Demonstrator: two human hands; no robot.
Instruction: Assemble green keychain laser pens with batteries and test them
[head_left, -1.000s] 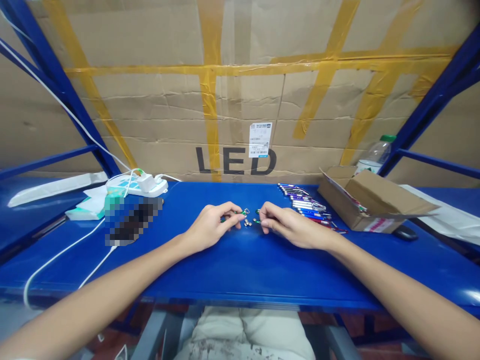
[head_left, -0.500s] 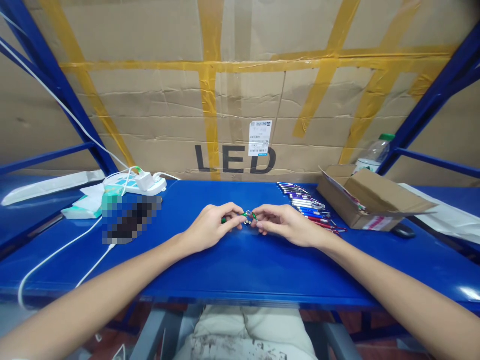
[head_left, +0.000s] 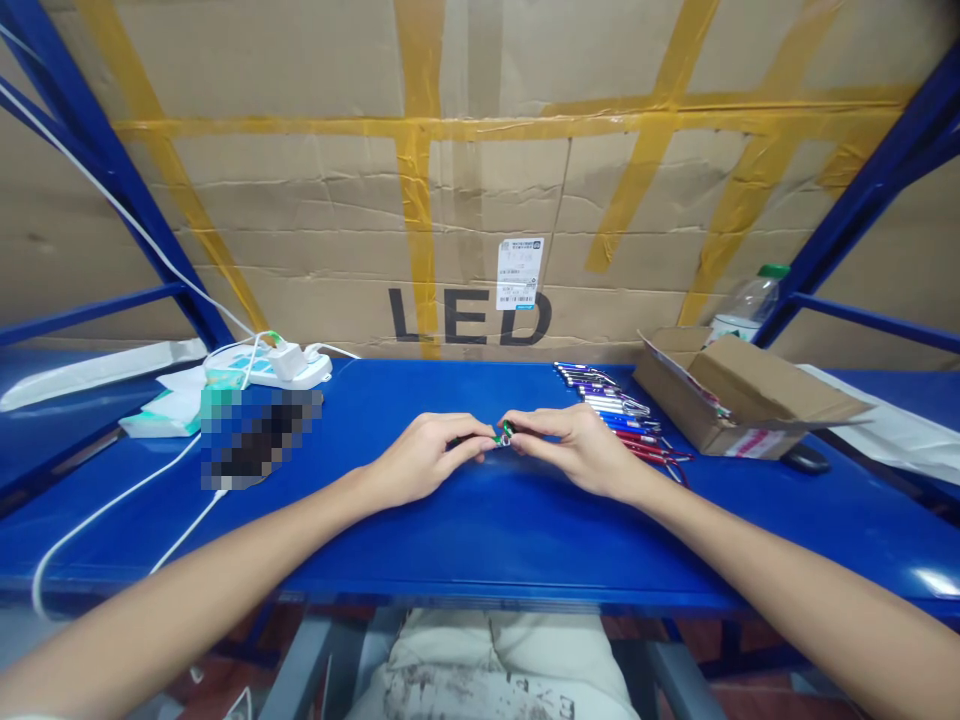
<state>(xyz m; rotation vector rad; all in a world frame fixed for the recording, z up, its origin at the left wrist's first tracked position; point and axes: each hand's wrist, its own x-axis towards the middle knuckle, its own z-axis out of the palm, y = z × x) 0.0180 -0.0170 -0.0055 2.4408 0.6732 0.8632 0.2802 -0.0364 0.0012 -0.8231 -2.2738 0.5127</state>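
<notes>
Left hand closed in a pinch, thumb and fingers on a slim green piece, mostly hidden. Right hand pinches a curved green piece between thumb and fingers. Both pieces over the middle of the blue tabletop, fingertips nearly meeting; a silvery metal bit shows there, too small to tell whether the two are joined. Just past the right hand, a row of slim shiny sticks: blue, purple, silver, red. Farther right, an open cardboard box, a green-capped bottle behind it. Off left, a white power strip. At the back, a taped carton lettered LED
</notes>
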